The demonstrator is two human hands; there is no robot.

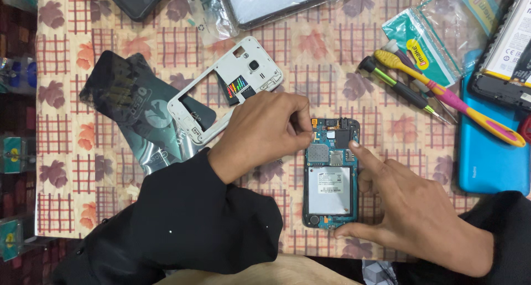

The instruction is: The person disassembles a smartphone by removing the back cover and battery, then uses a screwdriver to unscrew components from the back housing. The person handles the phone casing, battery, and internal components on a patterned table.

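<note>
— Where was the opened phone (pixel 331 174)?
— Between both hands. The left hand (pixel 260 133) pinched its fingertips (pixel 303 131) at the phone's top-left corner; the right hand (pixel 412 207) spread, forefinger on the top-right edge, thumb at the bottom.

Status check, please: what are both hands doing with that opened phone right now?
Left hand pinching at the opened phone top-left corner. Right hand steadying its right edge, forefinger on the board. White frame lies apart. Nothing in the way.
</note>
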